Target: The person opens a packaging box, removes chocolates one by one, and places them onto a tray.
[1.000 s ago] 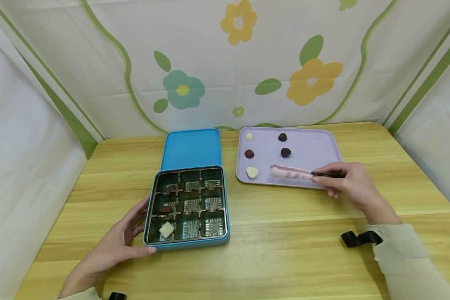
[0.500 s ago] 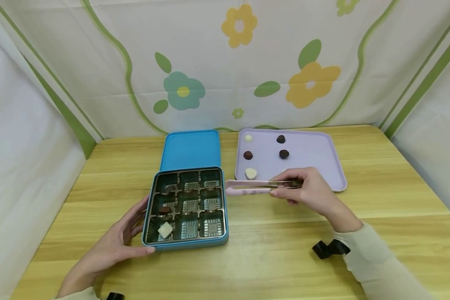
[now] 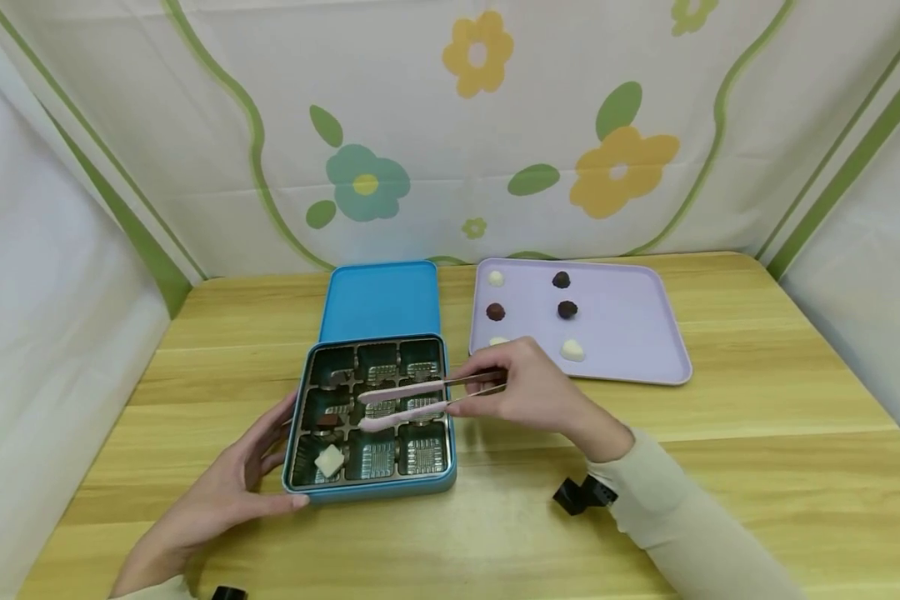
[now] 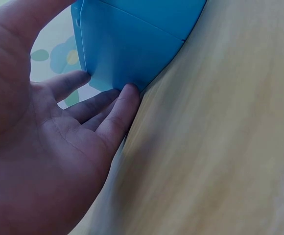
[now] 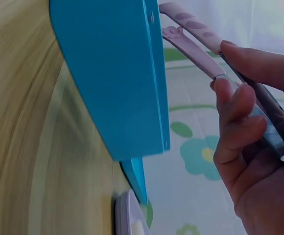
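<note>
My right hand [image 3: 532, 387] grips a pair of pink tongs [image 3: 405, 417] with metal handles. Their arms stand apart over the middle of the blue tin box [image 3: 390, 492], nothing between the tips. In the right wrist view the pink tongs [image 5: 196, 29] show a paw-shaped tip. My left hand [image 3: 232, 483] rests at the box's left side, thumb at the front corner; in the left wrist view its fingertips [image 4: 130, 90] touch the blue wall. Inside the divided liner, the left column holds a white chocolate [image 3: 330, 460], a brown one [image 3: 329, 420] and a dark one [image 3: 339, 377].
A lilac tray [image 3: 637, 333] stands at the back right with a white heart-shaped chocolate [image 3: 572, 350], dark chocolates [image 3: 567, 309] and a reddish-brown one [image 3: 496, 311]. The blue lid [image 3: 381, 300] lies behind the box. A flowered cloth [image 3: 435, 167] hangs behind the table.
My right hand has moved left with the tongs, from over the tray to over the box, and the tongs' arms have spread. The left hand stays at the box.
</note>
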Tool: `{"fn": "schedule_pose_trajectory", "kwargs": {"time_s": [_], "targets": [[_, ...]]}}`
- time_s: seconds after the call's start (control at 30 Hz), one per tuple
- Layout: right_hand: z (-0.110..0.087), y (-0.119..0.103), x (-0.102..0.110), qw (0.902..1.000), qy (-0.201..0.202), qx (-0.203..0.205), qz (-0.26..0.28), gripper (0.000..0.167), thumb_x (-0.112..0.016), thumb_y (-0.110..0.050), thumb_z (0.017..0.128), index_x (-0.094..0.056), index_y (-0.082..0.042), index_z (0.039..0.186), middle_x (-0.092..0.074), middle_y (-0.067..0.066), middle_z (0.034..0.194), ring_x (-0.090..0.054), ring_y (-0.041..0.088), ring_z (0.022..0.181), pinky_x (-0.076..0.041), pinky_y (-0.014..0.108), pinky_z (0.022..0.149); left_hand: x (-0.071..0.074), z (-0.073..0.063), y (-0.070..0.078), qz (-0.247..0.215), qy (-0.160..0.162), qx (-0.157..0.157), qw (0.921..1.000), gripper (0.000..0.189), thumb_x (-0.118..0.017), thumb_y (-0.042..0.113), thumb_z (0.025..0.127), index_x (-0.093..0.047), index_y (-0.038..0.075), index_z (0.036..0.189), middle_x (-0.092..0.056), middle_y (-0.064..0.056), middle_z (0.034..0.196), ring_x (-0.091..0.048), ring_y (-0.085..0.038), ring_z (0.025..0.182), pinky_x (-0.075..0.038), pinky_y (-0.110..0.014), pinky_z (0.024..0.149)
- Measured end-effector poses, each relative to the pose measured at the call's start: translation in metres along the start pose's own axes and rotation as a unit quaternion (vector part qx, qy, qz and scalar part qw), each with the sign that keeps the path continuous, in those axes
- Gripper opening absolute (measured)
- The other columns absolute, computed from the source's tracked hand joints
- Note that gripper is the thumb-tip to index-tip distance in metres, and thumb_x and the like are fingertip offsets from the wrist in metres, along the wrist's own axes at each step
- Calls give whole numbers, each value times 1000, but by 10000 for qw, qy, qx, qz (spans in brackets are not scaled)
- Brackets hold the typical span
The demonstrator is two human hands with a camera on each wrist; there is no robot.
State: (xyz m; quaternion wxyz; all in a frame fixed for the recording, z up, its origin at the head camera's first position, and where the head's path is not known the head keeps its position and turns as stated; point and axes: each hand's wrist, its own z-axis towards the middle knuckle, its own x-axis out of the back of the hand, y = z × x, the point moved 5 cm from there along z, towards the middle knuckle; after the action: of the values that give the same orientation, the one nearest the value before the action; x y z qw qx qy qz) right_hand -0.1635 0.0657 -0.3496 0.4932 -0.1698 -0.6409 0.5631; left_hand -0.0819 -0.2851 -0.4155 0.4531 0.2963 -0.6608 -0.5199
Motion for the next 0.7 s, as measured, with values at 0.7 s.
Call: {"fn": "schedule_pose_trajectory", "kwargs": {"time_s": [0.7], "targets": [[35, -81, -79, 9432, -1301, 910, -2918, 20, -84, -30, 92, -86, -15, 105, -76, -10, 80, -52, 0, 56, -48, 19, 57, 1, -1, -1, -50, -10, -36, 10000, 113, -83, -4, 88, -16, 23, 175, -21, -31, 175, -41, 12, 147, -43, -8, 112]]}}
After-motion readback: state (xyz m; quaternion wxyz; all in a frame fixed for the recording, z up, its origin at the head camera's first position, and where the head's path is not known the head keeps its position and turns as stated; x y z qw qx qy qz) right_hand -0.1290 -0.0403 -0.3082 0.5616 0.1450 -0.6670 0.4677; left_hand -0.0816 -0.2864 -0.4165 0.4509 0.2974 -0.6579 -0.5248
